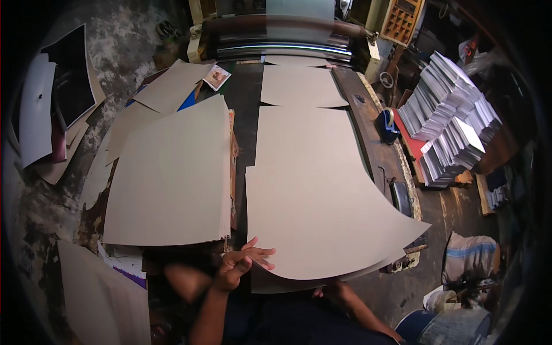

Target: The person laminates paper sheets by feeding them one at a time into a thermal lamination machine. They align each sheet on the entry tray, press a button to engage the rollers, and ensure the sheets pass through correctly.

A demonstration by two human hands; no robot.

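Note:
A large grey-beige cardboard sheet (322, 224) lies in front of me, its right corner lifted and curving up. At its near left corner is my left hand (241, 265), fingers spread and stretched over the sheet's edge. My right hand (340, 293) is under the near edge, where the board hides most of its fingers; whether it grips cannot be told. Beneath, the edge of another sheet (270, 286) shows. Farther sheets (305, 132) overlap in a line up to the rollers (287, 52) of a machine.
Left of the line stands a stack of cardboard (167, 184), with more sheets (103, 299) nearer me. Bundled paper stacks (445, 109) and a blue tape dispenser (388, 125) are on the right. A dark wooden rail (368, 138) borders the line. A blue container (417, 328) stands at the lower right.

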